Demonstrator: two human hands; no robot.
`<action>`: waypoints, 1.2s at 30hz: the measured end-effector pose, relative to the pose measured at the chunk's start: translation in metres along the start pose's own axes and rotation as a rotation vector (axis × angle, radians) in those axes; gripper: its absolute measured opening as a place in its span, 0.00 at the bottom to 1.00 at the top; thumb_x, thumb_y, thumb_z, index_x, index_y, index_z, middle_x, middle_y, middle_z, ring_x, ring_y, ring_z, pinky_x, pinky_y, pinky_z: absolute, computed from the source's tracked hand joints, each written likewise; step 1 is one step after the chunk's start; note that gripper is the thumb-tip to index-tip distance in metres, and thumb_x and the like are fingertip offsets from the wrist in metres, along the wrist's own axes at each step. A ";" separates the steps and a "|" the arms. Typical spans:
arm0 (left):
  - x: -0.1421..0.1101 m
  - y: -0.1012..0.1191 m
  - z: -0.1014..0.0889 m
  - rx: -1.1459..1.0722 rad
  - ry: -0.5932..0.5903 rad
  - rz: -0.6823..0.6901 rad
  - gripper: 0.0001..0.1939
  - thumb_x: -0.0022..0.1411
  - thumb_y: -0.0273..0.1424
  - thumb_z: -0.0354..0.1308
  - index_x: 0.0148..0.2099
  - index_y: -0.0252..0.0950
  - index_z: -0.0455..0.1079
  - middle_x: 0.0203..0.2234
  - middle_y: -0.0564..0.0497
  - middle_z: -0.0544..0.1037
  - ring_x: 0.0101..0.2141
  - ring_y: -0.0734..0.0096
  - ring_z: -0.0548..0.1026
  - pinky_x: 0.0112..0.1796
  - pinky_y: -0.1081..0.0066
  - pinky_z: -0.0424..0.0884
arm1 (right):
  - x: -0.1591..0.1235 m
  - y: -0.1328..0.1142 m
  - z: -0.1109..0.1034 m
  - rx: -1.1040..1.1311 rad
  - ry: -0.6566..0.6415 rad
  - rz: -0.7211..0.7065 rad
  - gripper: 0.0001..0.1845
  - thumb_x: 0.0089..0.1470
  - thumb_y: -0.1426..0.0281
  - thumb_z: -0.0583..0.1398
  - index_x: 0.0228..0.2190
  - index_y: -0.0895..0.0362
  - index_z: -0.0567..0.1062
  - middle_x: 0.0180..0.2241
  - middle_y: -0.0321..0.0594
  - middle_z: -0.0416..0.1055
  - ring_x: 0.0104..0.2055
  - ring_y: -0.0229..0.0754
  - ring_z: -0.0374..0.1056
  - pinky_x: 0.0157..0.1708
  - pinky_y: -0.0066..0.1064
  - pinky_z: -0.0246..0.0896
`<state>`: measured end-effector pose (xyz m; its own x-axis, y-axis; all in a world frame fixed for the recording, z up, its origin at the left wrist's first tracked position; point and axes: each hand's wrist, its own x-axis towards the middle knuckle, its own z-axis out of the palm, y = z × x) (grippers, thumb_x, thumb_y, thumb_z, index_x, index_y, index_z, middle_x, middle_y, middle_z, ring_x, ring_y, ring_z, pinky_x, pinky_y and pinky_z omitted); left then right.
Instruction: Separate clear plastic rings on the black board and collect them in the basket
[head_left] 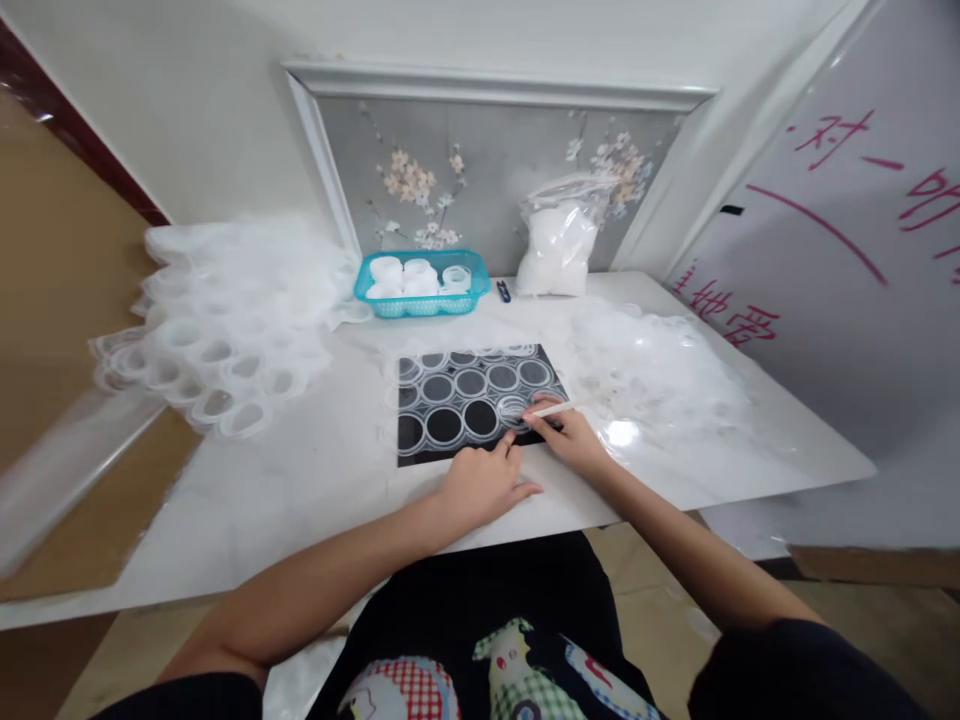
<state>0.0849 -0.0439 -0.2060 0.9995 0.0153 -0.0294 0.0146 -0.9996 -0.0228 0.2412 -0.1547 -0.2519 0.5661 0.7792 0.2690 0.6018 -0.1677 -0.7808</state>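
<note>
On the table lies a black rectangular sheet (pixel 444 426) under a translucent white layer patterned with rows of rings. My right hand (pixel 571 438) is closed around a slim white pen-like stick (pixel 553 410), its tip end over a ring near the sheet's right side. With index finger stretched onto the sheet's front edge and thumb apart, my left hand (pixel 480 484) rests beside that ring, holding nothing. Several rings in the front row show plain black centres. Whether the stick's tip touches the layer is too small to tell.
Translucent ring-patterned sheets (pixel 232 330) are heaped at the left, and more thin clear pieces (pixel 660 375) lie at the right. A blue basket (pixel 421 308) holds white rings. Behind stand a small dark tool (pixel 503 291) and a clear bag (pixel 559 245) of white material.
</note>
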 end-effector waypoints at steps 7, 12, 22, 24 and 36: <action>0.008 0.000 0.007 -0.013 0.011 0.028 0.32 0.67 0.52 0.43 0.55 0.29 0.67 0.56 0.32 0.67 0.36 0.53 0.79 0.29 0.62 0.73 | 0.006 0.004 -0.006 0.003 -0.012 0.053 0.15 0.57 0.57 0.56 0.32 0.51 0.80 0.39 0.40 0.78 0.57 0.52 0.64 0.55 0.46 0.60; 0.006 0.002 0.010 -0.039 0.024 0.021 0.31 0.67 0.51 0.44 0.55 0.28 0.67 0.55 0.30 0.67 0.35 0.51 0.78 0.28 0.61 0.72 | 0.002 0.007 -0.005 -0.038 -0.006 0.035 0.14 0.58 0.59 0.56 0.33 0.50 0.80 0.39 0.40 0.78 0.57 0.53 0.64 0.54 0.48 0.62; 0.011 0.000 0.007 -0.121 -0.053 -0.008 0.34 0.64 0.55 0.44 0.52 0.30 0.70 0.59 0.37 0.64 0.36 0.53 0.78 0.32 0.61 0.72 | 0.009 0.010 -0.016 -0.533 -0.109 -0.452 0.12 0.59 0.71 0.55 0.41 0.49 0.76 0.40 0.35 0.78 0.62 0.49 0.57 0.65 0.52 0.33; 0.012 -0.001 0.007 -0.126 -0.083 -0.020 0.36 0.63 0.57 0.44 0.53 0.30 0.70 0.59 0.36 0.64 0.36 0.52 0.78 0.33 0.60 0.72 | 0.026 0.013 -0.029 -0.561 0.091 -0.359 0.12 0.59 0.70 0.53 0.38 0.50 0.77 0.38 0.36 0.78 0.57 0.50 0.61 0.63 0.55 0.35; 0.010 -0.015 -0.003 -0.079 -0.030 0.045 0.24 0.68 0.46 0.46 0.53 0.32 0.67 0.49 0.40 0.74 0.37 0.56 0.78 0.31 0.65 0.70 | 0.025 0.019 -0.037 -0.160 0.314 0.053 0.21 0.60 0.59 0.52 0.25 0.54 0.78 0.40 0.42 0.77 0.46 0.48 0.70 0.45 0.39 0.63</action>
<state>0.0944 -0.0292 -0.2030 0.9978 -0.0305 -0.0582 -0.0271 -0.9979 0.0585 0.2871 -0.1608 -0.2392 0.7293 0.5474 0.4105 0.6338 -0.3145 -0.7067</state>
